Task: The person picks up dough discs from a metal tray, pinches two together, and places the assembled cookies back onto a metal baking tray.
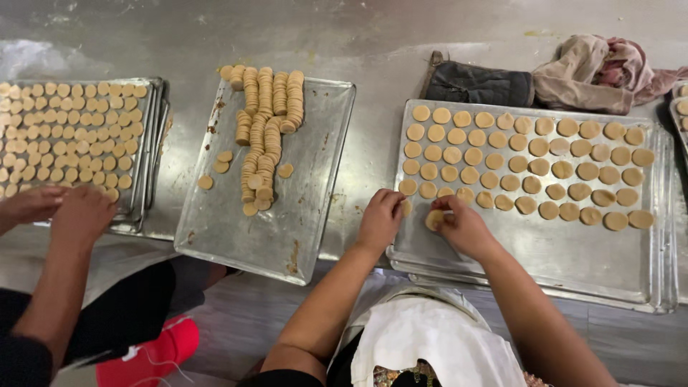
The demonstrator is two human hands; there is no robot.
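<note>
While the right hand (464,226) pinches a dough disc (434,218) in its fingers, the left hand (380,218), fingers curled together, should steady the tray's (573,258) near-left corner so rows stay even.

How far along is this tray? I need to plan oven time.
Done: about four rows of dough discs cover the upper half of the right tray. In hand: the left hand and right hand are setting a disc at the left of a new row. Left: the tray's lower half is bare, and stacked discs wait on the middle tray.
</note>
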